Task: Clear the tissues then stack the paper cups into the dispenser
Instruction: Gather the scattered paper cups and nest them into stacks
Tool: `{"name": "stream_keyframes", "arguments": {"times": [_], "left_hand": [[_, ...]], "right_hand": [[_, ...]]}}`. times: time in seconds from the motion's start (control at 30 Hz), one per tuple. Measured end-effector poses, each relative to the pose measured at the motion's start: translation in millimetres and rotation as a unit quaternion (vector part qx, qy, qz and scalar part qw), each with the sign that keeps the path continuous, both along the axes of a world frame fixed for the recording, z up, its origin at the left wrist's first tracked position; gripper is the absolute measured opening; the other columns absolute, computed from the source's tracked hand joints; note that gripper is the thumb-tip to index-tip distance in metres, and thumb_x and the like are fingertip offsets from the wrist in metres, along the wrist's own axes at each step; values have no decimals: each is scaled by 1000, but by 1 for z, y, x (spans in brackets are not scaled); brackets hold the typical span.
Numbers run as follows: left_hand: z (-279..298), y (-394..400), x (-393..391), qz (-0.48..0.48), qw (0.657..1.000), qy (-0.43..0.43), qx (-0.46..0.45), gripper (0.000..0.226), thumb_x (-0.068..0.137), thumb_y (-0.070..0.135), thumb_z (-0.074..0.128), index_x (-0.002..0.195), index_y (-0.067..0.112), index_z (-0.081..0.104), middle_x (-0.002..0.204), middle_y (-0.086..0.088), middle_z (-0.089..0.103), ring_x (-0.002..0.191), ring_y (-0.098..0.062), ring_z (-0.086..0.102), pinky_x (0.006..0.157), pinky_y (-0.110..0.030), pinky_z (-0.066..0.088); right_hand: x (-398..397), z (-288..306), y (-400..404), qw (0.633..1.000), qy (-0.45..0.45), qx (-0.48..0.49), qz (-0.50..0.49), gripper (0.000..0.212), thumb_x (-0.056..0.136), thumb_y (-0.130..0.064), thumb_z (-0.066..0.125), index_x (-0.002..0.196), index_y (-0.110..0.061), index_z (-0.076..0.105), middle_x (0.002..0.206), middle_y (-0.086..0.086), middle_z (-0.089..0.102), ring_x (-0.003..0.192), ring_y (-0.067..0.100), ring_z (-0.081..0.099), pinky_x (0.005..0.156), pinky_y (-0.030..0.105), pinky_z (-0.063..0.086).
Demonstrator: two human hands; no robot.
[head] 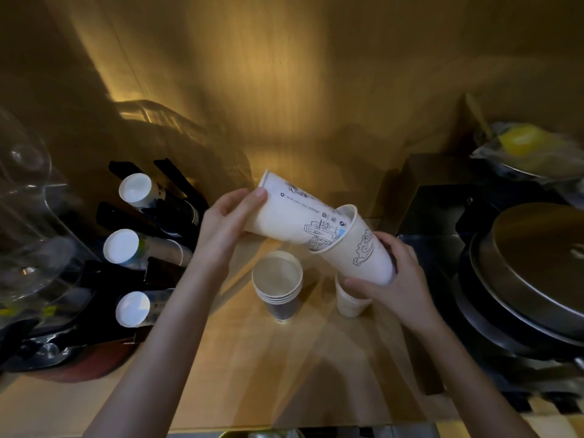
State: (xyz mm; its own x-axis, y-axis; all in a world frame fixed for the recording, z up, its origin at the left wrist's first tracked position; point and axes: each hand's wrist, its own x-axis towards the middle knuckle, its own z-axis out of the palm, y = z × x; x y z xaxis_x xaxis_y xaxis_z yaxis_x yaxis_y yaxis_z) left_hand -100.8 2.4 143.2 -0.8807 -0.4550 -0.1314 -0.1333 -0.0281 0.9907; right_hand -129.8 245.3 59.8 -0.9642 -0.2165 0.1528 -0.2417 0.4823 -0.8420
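My left hand point(229, 216) grips a tall white paper cup point(290, 213) with line drawings, held tilted above the wooden counter. Its bottom end sits inside the mouth of a second printed cup point(360, 248), which my right hand point(398, 279) holds from below. Under them on the counter stands a stack of several nested cups point(278, 286), open side up. Partly hidden behind my right hand stands a smaller white cup point(349, 300). At the left, the black cup dispenser point(164, 222) holds three rows of cups, their white bottoms facing me. No tissues are in view.
Clear glass vessels point(28, 222) stand at the far left beside the dispenser. A round metal lid on a dark appliance point(534, 267) fills the right side, with a black box point(436, 197) behind it. A yellow item point(521, 140) lies in wrapping at the back right.
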Motion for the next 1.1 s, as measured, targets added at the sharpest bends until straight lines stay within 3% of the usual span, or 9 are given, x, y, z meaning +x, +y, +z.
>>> {"name": "stream_keyframes", "arguments": {"times": [0.2,0.3,0.4,0.53,0.7,0.83,0.97,1.03,1.1], "left_hand": [[26,31,-19,-67,987,52,-139,69,59,52,72,119,22,57,113,8,62,97,-1,59,70,-7,48],[44,52,-29,-137,949,78,-273,70,52,58,72,115,31,56,118,9,59,108,-8,54,86,-21,45],[44,72,-37,-197,903,91,-370,67,62,50,76,120,27,53,120,7,55,108,-8,49,82,-16,40],[17,94,-45,-209,872,79,-435,70,63,51,74,123,25,50,130,3,52,113,-12,50,92,-27,42],[-27,112,-46,-250,853,36,-456,74,66,51,71,128,23,44,139,-1,44,122,-20,47,93,-30,40],[-52,115,-41,-282,856,17,-433,75,67,49,72,130,22,43,141,0,42,125,-19,43,96,-28,38],[-71,116,-38,-296,859,7,-418,75,66,46,73,130,20,42,140,-2,43,125,-20,45,98,-31,39],[-81,115,-39,-301,861,-9,-411,76,66,45,74,130,19,42,142,-3,41,126,-22,44,100,-32,38],[-92,115,-39,-311,860,-29,-404,79,65,43,76,131,19,41,145,-4,37,130,-22,40,103,-30,35]], "right_hand": [[-12,-3,-1,998,-36,-56,-10,74,54,-28,86,105,-55,39,108,-18,43,104,8,49,92,40,50],[-20,-5,-2,995,-50,-86,-3,77,59,-20,83,111,-54,39,111,-18,47,106,7,51,90,36,50],[-27,-11,-5,989,-86,-122,0,82,63,-11,81,129,-31,37,112,-14,52,103,2,53,91,34,49],[-32,-28,-9,985,-96,-134,-40,87,58,-14,85,130,-22,36,116,-9,51,107,9,50,90,27,45],[-26,-54,-3,989,-73,-108,-68,87,55,-16,87,128,-15,39,118,-5,49,112,5,46,86,-1,35],[-16,-77,0,984,-103,-102,-101,96,40,-46,83,123,-23,41,124,6,50,121,21,47,102,37,42],[-10,-85,3,983,-115,-100,-105,83,40,-43,84,112,-26,45,113,4,53,109,20,55,95,43,49],[-8,-88,1,978,-134,-127,-98,82,41,-34,86,111,-27,44,114,6,56,103,14,59,90,31,52],[-8,-89,0,975,-140,-145,-91,92,41,-27,86,121,-16,41,114,4,57,97,1,59,81,9,48]]}}
